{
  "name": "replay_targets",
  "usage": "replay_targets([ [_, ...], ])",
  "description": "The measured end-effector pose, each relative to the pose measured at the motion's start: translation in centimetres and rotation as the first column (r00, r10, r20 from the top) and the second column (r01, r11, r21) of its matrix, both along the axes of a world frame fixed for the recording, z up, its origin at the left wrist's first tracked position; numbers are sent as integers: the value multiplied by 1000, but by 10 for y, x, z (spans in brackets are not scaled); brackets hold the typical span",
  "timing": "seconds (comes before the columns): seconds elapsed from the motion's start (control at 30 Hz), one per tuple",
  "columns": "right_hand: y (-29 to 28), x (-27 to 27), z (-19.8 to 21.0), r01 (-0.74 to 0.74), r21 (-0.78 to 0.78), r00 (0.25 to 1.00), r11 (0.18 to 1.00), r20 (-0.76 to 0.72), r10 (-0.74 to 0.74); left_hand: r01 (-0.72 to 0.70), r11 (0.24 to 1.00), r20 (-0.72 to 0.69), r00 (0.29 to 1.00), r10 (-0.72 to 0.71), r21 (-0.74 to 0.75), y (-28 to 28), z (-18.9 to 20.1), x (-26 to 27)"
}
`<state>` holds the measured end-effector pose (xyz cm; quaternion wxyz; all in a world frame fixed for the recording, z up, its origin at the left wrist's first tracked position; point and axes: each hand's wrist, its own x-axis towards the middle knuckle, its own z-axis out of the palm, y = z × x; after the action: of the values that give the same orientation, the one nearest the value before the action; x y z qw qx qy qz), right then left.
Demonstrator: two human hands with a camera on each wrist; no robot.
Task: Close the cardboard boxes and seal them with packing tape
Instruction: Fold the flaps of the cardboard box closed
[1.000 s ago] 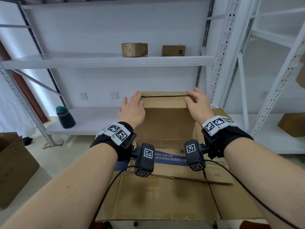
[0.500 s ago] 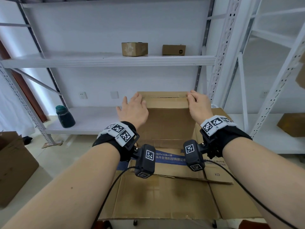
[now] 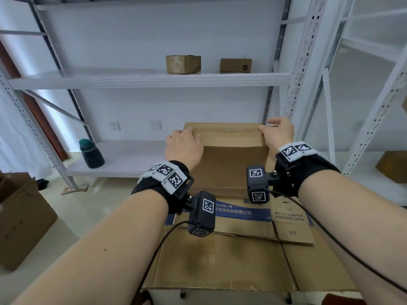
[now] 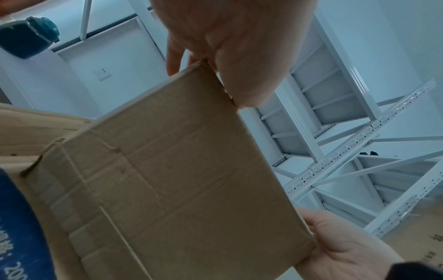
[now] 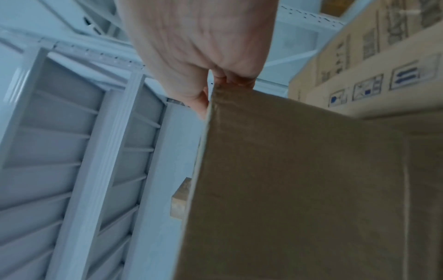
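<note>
Hands first: left hand [image 3: 184,144] pinches the far flap's [image 3: 229,150] left corner, right hand [image 3: 278,134] grips its right corner, on the box [image 3: 220,265] right in front. Wrist views show thumbs under the edge; head view doesn't. Readable print: "KD" [image 3: 292,232], and "MI" on the shelf box [image 3: 235,65].

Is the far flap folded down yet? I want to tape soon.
Not yet. The far flap stands raised, the left hand and right hand gripping its top corners; the near flap lies spread outward.
</note>
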<state>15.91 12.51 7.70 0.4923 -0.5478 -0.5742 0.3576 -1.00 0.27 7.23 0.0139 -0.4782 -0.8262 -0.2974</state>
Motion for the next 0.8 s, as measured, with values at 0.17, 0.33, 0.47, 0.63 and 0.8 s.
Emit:
replay_targets([
  [0.17,-4,1,-2,-122,-75,991,990,-64,117,39,994,-96,994,-48,-102,1,1,4],
  [0.33,-7,2,-5,-204,-98,979,974,-33,202,19,948,-341,930,-133,-317,0,4,9],
  [0.47,-11,-2,-7,-194,-106,981,975,-25,192,22,896,-418,879,-228,-443,2,7,12],
  [0.63,-10,4,-11,-208,-114,978,971,-15,208,239,904,-397,837,-376,-354,13,22,14],
  [0.8,-12,7,-14,-231,-78,973,970,-41,229,266,868,-266,878,-398,-420,25,26,11],
])
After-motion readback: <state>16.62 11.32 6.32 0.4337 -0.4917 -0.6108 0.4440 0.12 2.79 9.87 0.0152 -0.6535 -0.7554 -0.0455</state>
